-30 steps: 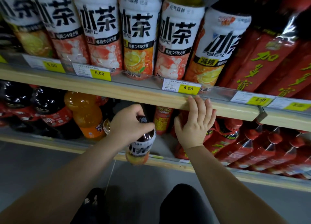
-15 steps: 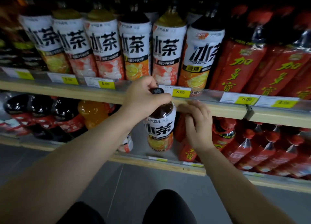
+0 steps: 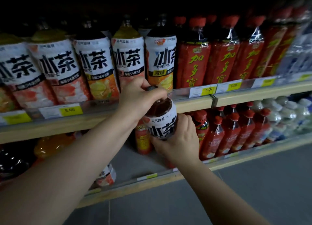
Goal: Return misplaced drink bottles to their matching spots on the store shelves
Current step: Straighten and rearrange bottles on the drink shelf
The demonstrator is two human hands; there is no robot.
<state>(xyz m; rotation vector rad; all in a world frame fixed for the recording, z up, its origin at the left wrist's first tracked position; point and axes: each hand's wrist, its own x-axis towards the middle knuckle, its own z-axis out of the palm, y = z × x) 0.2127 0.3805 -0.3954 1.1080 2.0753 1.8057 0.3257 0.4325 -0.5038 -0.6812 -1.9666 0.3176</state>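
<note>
An iced-tea bottle with a white label, black characters and dark liquid is held in the air in front of the upper shelf edge. My left hand grips its black cap and neck from above. My right hand curls round its lower body from the right. Behind it, on the upper shelf, stands a row of matching white-label iced-tea bottles. Another white-label bottle stands on the lower shelf, partly hidden by my left forearm.
Red herbal-tea bottles fill the upper shelf to the right. Smaller red bottles crowd the lower shelf, with an orange drink and dark bottles at left. Yellow price tags line the shelf edges. Grey floor lies below.
The bottle rose from the lower shelf up to the upper shelf edge in my left hand. My right hand left the shelf edge and took hold of the bottle's lower body. The view tilted upward.
</note>
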